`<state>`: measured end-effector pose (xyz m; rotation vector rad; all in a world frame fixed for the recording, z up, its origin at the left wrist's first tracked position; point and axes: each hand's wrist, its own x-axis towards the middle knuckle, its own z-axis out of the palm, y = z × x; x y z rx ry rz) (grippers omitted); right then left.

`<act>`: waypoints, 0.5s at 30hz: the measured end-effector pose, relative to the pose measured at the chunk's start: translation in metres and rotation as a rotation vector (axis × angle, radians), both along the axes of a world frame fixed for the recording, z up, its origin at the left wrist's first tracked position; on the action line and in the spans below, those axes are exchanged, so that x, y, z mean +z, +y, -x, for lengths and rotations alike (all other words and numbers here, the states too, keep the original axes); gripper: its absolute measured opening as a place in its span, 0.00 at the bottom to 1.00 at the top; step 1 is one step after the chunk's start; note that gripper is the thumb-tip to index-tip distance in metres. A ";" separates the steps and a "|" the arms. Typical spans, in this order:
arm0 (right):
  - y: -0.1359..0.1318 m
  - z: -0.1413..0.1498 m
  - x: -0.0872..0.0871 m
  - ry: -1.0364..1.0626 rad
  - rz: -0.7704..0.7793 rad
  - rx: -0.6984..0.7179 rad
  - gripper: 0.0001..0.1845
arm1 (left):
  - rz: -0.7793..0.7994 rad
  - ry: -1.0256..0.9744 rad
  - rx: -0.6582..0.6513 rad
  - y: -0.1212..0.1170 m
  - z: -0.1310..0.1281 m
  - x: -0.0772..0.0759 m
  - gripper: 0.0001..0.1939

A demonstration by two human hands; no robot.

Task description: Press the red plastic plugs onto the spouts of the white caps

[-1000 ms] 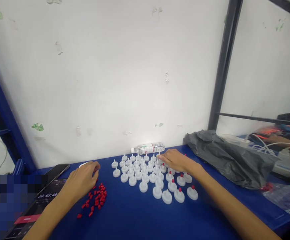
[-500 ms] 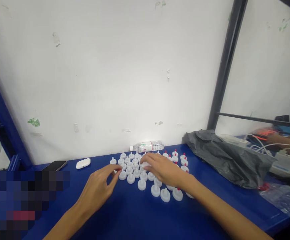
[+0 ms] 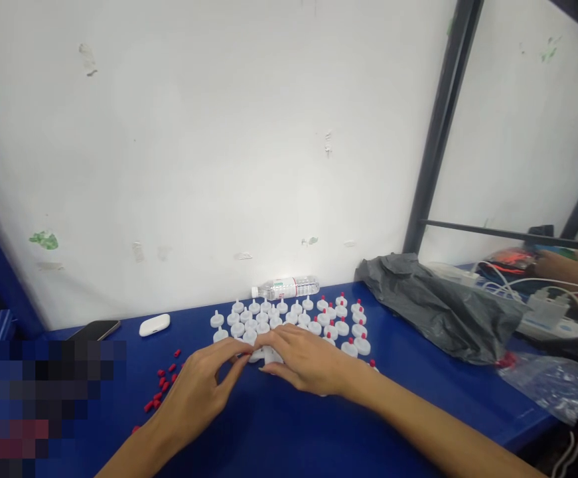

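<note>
My right hand [image 3: 308, 362] grips a white nozzle cap [image 3: 271, 356] between thumb and fingers, low over the front of the group. Fingertips of my left hand [image 3: 204, 378] are pinched together right beside that cap; whatever they hold is hidden. Behind both hands stand several white nozzle caps [image 3: 237, 328] with bare spouts, upright on the blue table [image 3: 249, 438]. Toward the right, several more nozzle caps [image 3: 361, 344] carry red tips on their spouts. Small loose red tip covers [image 3: 157, 397] lie scattered left of my left forearm.
A clear bottle [image 3: 283, 287] lies along the wall. At the left are a white earbud case [image 3: 154, 324] and a phone [image 3: 94, 330]. A grey plastic bag [image 3: 438, 309], a clear bag [image 3: 552, 385] and a charger with cables [image 3: 547, 307] occupy the right side.
My right hand has come from among the white nozzle caps toward the front with one in its grip. Both hands now meet. More loose red tip covers show at the left.
</note>
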<state>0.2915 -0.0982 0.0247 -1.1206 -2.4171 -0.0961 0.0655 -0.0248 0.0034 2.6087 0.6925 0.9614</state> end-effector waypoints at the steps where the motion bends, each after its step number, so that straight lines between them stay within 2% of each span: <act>1: 0.000 0.000 0.000 0.011 -0.013 -0.004 0.16 | -0.004 0.000 0.006 0.000 0.000 0.000 0.11; 9: 0.004 -0.002 -0.007 0.050 -0.068 0.045 0.14 | 0.069 -0.008 -0.013 0.006 0.001 -0.004 0.14; 15: 0.002 0.000 -0.008 0.103 -0.064 0.058 0.05 | -0.074 0.148 0.034 0.006 0.003 -0.006 0.18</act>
